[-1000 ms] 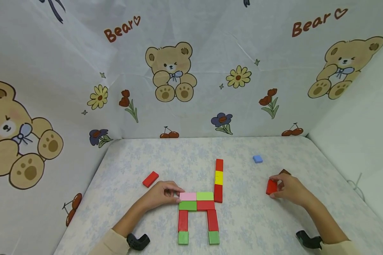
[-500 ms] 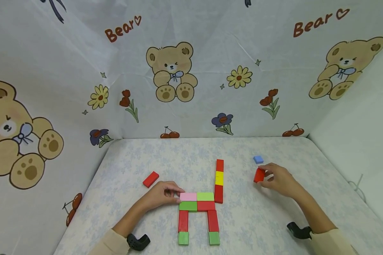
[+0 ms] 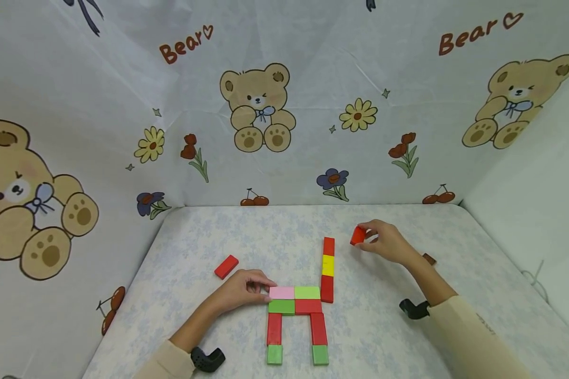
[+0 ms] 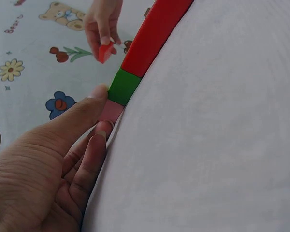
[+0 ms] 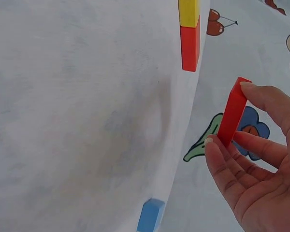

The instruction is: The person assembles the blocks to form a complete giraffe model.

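My right hand (image 3: 385,241) pinches a red block (image 3: 357,236) between thumb and fingers, raised off the table; the right wrist view shows the red block (image 5: 233,111) tilted. My left hand (image 3: 246,288) rests on the table, its thumb and fingers gripping the left end of the pink block (image 3: 282,292). That block belongs to a flat figure with a light green block (image 3: 307,292), a green block (image 3: 282,307), red blocks (image 3: 274,329) and green ends (image 3: 274,355). A column of red and yellow blocks (image 3: 328,266) rises from its upper right.
Left of the figure lies a loose red block (image 3: 226,267). A brown block (image 3: 429,259) sits beside my right forearm. The blue block (image 5: 151,215) shows in the right wrist view; the right hand hides it from the head view. A patterned cloth (image 3: 189,105) hangs behind.
My right hand has carried the red block leftward and away toward the far side, close to the column's top. The brown block shows more fully, while the blue one is covered. My left hand stays put.
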`<move>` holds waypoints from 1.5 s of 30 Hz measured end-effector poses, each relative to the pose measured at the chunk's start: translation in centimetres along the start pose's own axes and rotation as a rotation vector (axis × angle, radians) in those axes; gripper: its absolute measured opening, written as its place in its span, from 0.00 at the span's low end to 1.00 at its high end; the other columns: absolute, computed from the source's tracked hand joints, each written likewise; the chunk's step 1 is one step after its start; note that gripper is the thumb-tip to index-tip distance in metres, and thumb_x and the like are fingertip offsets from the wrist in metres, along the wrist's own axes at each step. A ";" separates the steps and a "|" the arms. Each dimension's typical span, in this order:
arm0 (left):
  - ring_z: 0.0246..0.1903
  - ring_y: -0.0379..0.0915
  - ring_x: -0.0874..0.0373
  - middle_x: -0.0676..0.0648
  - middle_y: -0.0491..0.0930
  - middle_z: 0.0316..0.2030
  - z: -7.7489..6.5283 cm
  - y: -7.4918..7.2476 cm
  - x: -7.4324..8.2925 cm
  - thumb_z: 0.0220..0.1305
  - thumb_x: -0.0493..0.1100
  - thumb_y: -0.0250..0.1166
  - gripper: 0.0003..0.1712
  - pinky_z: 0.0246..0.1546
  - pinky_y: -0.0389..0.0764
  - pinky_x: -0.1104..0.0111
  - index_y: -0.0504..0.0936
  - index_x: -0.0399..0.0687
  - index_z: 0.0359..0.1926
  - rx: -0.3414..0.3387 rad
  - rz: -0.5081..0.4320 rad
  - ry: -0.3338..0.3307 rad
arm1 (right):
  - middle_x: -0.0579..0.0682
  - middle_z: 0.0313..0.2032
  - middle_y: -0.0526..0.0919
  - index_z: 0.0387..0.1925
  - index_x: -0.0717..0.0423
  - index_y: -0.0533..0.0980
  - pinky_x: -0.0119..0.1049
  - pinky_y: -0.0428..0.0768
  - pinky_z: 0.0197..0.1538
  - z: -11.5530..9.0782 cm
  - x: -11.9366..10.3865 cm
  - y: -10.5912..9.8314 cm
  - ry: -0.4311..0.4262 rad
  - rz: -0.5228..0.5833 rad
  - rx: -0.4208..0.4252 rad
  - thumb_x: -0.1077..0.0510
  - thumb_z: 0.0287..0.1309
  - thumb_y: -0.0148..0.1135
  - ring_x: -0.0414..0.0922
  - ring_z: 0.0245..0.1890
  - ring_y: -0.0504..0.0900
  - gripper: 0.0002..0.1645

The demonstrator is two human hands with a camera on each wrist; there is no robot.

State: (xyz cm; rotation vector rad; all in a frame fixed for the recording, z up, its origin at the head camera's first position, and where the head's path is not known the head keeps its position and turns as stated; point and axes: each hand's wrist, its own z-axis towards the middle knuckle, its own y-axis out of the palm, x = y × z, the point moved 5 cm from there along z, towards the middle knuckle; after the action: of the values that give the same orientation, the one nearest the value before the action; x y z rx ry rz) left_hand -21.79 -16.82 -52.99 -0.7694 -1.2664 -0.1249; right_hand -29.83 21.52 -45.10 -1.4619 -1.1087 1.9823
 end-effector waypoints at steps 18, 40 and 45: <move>0.28 0.73 0.63 0.55 0.85 0.38 -0.1 -0.1 0.4 0.57 0.47 0.78 0.17 0.28 0.75 0.72 0.90 0.59 0.50 -0.011 -0.001 0.013 | 0.63 0.55 0.79 0.66 0.67 0.72 0.48 0.83 0.50 7.2 1.6 2.7 0.085 0.070 -0.048 0.55 0.59 0.75 0.61 0.54 0.78 0.38; 0.28 0.73 0.64 0.56 0.85 0.38 0.0 0.0 0.4 0.57 0.47 0.78 0.18 0.28 0.76 0.72 0.90 0.57 0.50 -0.010 0.006 0.034 | 0.61 0.39 0.82 0.64 0.69 0.72 0.35 0.84 0.34 8.2 3.8 4.5 0.341 0.287 -0.027 0.57 0.68 0.66 0.47 0.29 0.84 0.29; 0.28 0.73 0.64 0.56 0.85 0.37 -0.1 0.0 0.3 0.58 0.48 0.78 0.18 0.29 0.76 0.71 0.90 0.59 0.50 -0.011 0.006 0.029 | 0.57 0.30 0.83 0.61 0.69 0.74 0.34 0.84 0.31 8.4 4.2 5.1 0.391 0.408 -0.027 0.62 0.66 0.67 0.43 0.21 0.83 0.25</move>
State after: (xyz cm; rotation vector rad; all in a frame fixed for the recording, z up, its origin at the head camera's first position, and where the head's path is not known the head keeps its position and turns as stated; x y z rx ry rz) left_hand -21.66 -16.77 -52.68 -0.7782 -1.2371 -0.1380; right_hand -38.50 18.75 -50.67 -2.1110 -0.7115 1.8086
